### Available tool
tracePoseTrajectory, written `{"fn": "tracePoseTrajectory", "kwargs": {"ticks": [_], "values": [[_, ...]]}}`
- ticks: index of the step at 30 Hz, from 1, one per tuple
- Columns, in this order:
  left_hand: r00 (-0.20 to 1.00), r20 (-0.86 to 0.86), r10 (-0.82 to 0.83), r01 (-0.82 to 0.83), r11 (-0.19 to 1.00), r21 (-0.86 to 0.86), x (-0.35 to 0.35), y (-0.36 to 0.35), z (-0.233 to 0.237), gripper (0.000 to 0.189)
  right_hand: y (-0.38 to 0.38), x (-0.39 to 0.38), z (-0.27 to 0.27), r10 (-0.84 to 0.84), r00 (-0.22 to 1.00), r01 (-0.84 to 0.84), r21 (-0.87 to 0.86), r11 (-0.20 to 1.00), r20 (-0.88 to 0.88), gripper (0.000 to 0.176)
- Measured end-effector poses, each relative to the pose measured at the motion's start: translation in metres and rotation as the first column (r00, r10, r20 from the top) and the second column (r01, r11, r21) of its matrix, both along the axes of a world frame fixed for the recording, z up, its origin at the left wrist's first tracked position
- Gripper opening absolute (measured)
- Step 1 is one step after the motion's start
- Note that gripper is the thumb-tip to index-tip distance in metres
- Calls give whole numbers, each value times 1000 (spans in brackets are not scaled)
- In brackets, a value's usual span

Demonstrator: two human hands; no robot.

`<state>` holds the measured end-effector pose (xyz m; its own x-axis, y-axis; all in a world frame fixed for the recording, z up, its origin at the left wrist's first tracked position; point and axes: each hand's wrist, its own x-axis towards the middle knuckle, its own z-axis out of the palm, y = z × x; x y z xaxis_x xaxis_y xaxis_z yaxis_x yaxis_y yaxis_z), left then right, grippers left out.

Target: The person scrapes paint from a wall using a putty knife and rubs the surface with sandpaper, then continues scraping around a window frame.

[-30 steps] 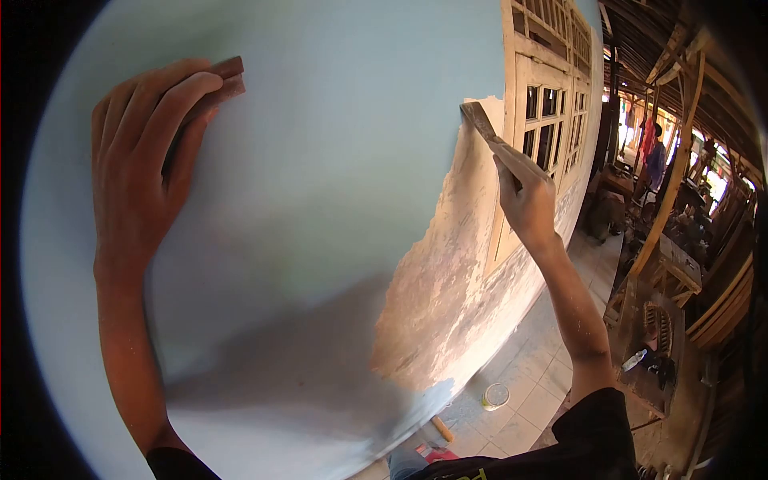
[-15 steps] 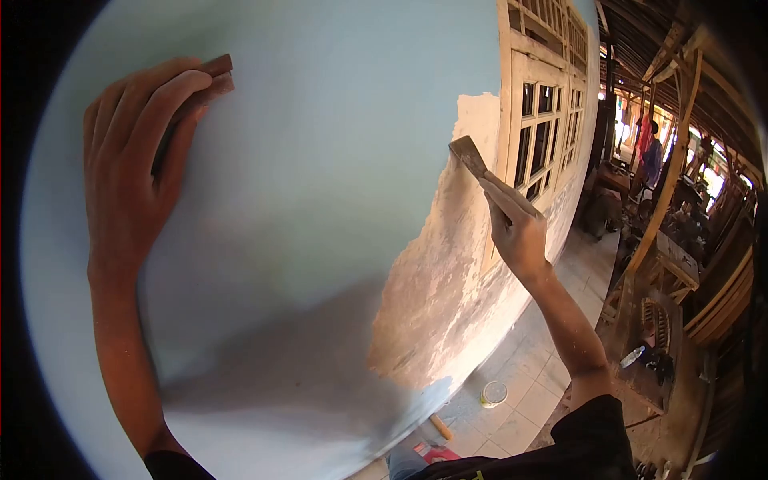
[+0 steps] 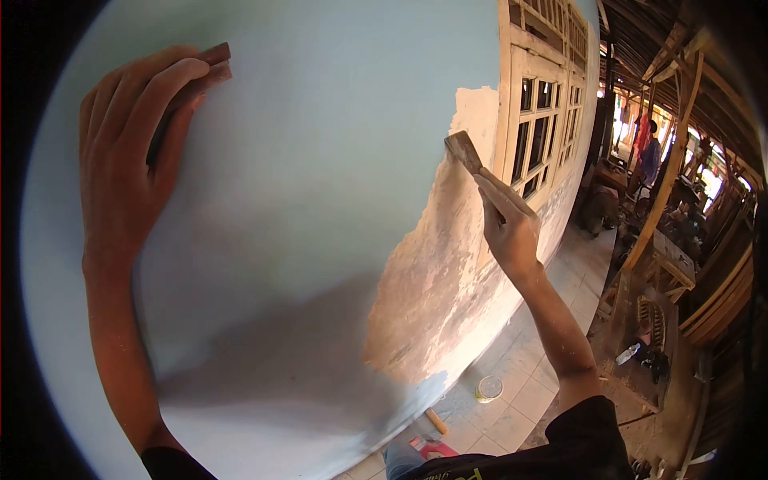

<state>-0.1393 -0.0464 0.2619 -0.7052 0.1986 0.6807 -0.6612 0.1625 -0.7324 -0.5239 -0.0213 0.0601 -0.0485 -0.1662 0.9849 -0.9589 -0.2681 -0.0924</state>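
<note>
Our left hand (image 3: pixel 124 160) lies flat against the blue wall (image 3: pixel 320 144), high on the left. Its 4 fingers (image 3: pixel 156 96) are pressed together over a brown block (image 3: pixel 210 66), pinning it to the paint. Only the block's top end shows past the fingertips. Our right hand (image 3: pixel 506 228) is closed around the handle of a scraper (image 3: pixel 466 152), with the index finger stretched along the handle. The blade is tilted up and to the left and touches the wall at the top of a bare patch (image 3: pixel 428 280), just beside the window (image 3: pixel 544 120). The 2 hands are well apart. Below, a can (image 3: pixel 488 389) stands on the tiled floor (image 3: pixel 528 376) near the wall's foot. Far off on the right stands 1 person (image 3: pixel 650 156).
</note>
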Motion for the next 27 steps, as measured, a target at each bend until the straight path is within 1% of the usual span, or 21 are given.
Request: {"fn": "tracePoseTrajectory", "kwargs": {"ticks": [2, 3, 5, 9, 10, 14, 17, 19, 23, 25, 27], "values": [[1000, 2, -29, 29, 999, -13, -2, 0, -1, 27, 4, 2, -3, -3, 1000, 3, 9, 1000, -20, 28], [998, 9, -55, 55, 998, -31, -2, 0, 0, 26, 5, 4, -14, -4, 1000, 4, 9, 1000, -12, 28], [999, 14, -46, 47, 998, -41, -2, 0, 1, 25, 0, 5, -38, -2, 1000, 2, 12, 1000, -31, 28], [999, 27, -23, 25, 998, -60, 0, -1, 1, 26, 1, 13, -22, -12, 999, 11, 20, 1000, 48, 29], [999, 27, -27, 29, 998, -57, 1, -1, 1, 26, -1, 8, -24, -8, 1000, 8, -4, 1000, 16, 31], [999, 29, -28, 30, 998, -47, 0, -3, 2, 26, 4, 12, -31, -21, 1000, 21, -6, 1000, -17, 31], [999, 28, -26, 28, 998, -61, 2, -2, 3, 26, 0, 13, -35, -9, 1000, 9, -6, 1000, 11, 30], [999, 28, -24, 26, 998, -58, 2, -2, 1, 26, -1, 12, -28, -21, 1000, 21, 10, 1000, 4, 30], [999, 21, -43, 44, 998, -37, -1, -2, 1, 26, 2, 13, -30, 6, 1000, -6, -22, 1000, 30, 29], [998, 22, -54, 55, 998, -43, 0, -2, 2, 26, 4, 16, -42, 5, 1000, -5, 16, 1000, 9, 29], [999, 21, -26, 27, 998, -54, 1, -3, 2, 26, 0, 18, -39, 11, 1000, -12, 24, 1000, 25, 29]]}}
